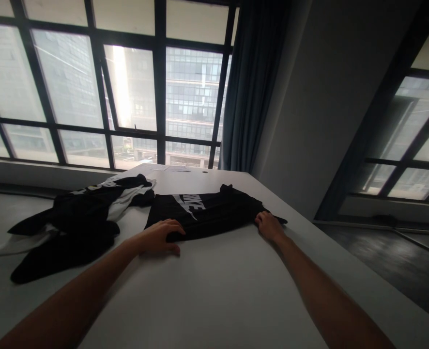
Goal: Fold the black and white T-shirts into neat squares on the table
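A black T-shirt [218,211] with a white printed logo and lettering lies spread sideways on the white table [214,295]. Its hem is on the left and its sleeve end on the right. My left hand [163,236] rests at the near hem corner, fingers stretched over the cloth and thumb apart on the table side. At the near shoulder and sleeve, my right hand [268,226] has its fingers curled onto the fabric, gripping its edge. The fingertips of that hand are partly hidden.
A heap of black and white clothes [80,208] lies to the left on the table. Sheets of paper [176,168] are at the far end, near a small round dark spot [205,172]. Beyond stand windows [134,87], a blue curtain [243,97] and a wall [309,106].
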The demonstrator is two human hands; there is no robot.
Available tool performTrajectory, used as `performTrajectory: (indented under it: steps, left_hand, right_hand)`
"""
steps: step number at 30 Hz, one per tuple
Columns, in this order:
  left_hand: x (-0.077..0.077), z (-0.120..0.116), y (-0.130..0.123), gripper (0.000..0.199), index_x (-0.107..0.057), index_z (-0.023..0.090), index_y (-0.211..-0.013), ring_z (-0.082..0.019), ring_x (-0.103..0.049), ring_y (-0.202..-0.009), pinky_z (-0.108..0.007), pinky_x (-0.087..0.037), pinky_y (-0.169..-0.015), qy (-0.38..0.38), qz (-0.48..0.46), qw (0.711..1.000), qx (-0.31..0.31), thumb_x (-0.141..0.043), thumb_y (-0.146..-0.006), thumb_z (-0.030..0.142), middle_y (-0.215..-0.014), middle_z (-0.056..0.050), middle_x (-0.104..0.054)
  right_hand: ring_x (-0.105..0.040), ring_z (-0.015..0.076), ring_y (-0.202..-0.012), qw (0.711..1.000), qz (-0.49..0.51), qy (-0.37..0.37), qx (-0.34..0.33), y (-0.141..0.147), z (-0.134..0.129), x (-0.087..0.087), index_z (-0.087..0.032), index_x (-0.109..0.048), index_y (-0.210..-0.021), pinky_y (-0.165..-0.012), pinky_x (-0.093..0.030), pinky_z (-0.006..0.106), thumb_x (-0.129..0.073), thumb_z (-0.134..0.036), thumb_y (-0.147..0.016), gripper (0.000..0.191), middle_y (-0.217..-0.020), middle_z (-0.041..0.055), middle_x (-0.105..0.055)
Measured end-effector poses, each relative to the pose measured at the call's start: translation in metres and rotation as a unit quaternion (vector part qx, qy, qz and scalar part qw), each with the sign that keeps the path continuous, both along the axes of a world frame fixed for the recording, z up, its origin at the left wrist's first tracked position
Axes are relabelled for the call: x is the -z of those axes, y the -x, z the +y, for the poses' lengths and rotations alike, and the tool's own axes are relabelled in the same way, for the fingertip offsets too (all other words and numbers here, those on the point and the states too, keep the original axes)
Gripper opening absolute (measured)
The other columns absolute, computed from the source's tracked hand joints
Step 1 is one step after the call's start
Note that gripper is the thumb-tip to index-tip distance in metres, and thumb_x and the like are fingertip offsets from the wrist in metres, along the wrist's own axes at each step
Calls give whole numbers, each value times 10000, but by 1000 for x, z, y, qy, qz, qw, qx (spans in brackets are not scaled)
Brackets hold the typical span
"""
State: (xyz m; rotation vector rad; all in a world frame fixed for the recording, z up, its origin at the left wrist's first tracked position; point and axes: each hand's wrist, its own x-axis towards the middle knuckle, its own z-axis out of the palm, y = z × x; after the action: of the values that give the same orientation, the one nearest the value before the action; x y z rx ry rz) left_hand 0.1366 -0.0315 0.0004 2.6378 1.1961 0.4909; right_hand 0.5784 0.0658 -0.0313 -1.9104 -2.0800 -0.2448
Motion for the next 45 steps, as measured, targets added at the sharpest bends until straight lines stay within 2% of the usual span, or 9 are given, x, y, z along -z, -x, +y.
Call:
performTrajectory:
  steps: [8, 14, 18, 24, 30, 33, 36, 41, 45]
  left_hand:
    - [8, 16, 0, 178, -644, 203, -887, -189, -604, -852, -301, -456, -794, -41, -43, 998, -10, -476, -904, 263, -913, -40, -676]
    - [-5, 16, 24, 321, -586, 186, -858, -146, -503, -667, -258, -407, -613, 19, -225, 971, -71, -518, -864, 500, -729, 14, -577]
    - [-14, 13, 37, 420, -563, 181, -744, -138, -503, -621, -253, -403, -586, 84, -273, 956, -66, -547, -828, 592, -656, 22, -558]
    - [3, 19, 35, 501, -674, 203, -966, -244, -666, -900, -348, -498, -836, 72, -135, 981, -116, -443, -875, 638, -947, -58, -737]
    - [30, 33, 45, 688, -547, 200, -1342, -312, -459, -1347, -434, -329, -1126, 65, 58, 985, -150, -494, -828, 655, -1460, -123, -518]
    - [34, 37, 49, 684, -515, 216, -1378, -312, -388, -1401, -487, -265, -1153, 65, 91, 979, -173, -440, -861, 659, -1519, -117, -446]
    - [37, 41, 52, 693, -515, 211, -1380, -307, -380, -1407, -483, -276, -1147, 68, 94, 976, -185, -420, -865, 664, -1523, -119, -440]
    - [42, 51, 60, 787, -532, 212, -1367, -331, -385, -1403, -456, -309, -1138, 70, 61, 978, -186, -524, -762, 716, -1529, -116, -432]
    - [41, 54, 75, 871, -504, 208, -1395, -327, -395, -1398, -417, -306, -1150, 96, 49, 976, -189, -537, -716, 752, -1549, -111, -400]
  right_hand:
    - [-609, 239, -868, 978, 172, -112, -27, -23, -14, -29, -229, -587, -914, -806, -472, 345, -395, -331, -936, 218, -949, 97, -686]
    - [-602, 266, -1126, 983, 148, 49, -99, -3, -20, -9, -207, -669, -1108, -1002, -436, 383, -518, -354, -905, 293, -1202, 109, -673]
    - [-601, 264, -1124, 973, 149, 49, -171, -4, -30, -17, -204, -691, -1092, -999, -445, 382, -661, -380, -802, 340, -1211, 103, -657]
    - [-636, 205, -739, 967, 122, 131, -180, 18, -49, -30, -172, -695, -793, -713, -504, 328, -665, -356, -766, 188, -787, 49, -686]
    - [-644, 256, -1008, 958, 73, 192, -201, 47, -74, -48, -188, -730, -936, -892, -489, 335, -703, -329, -761, 226, -1094, 90, -692]
    - [-685, 229, -811, 897, 81, 387, -199, 47, -92, -71, -178, -718, -864, -724, -529, 313, -698, -499, -778, 333, -869, 68, -715]
    - [-696, 192, -710, 812, 179, 500, -243, 32, -97, -86, -175, -678, -1111, -642, -537, 294, -648, -639, -777, 572, -898, 75, -727]
    - [-639, 284, -1098, 939, 227, 197, -166, -9, -63, -60, -207, -660, -1222, -937, -511, 408, -599, -615, -823, 573, -1236, 132, -667]
    - [-441, 348, -1353, 948, 147, 251, -132, -35, -36, -25, -231, -602, -1334, -1134, -347, 472, -732, -545, -713, 708, -1502, 108, -457]
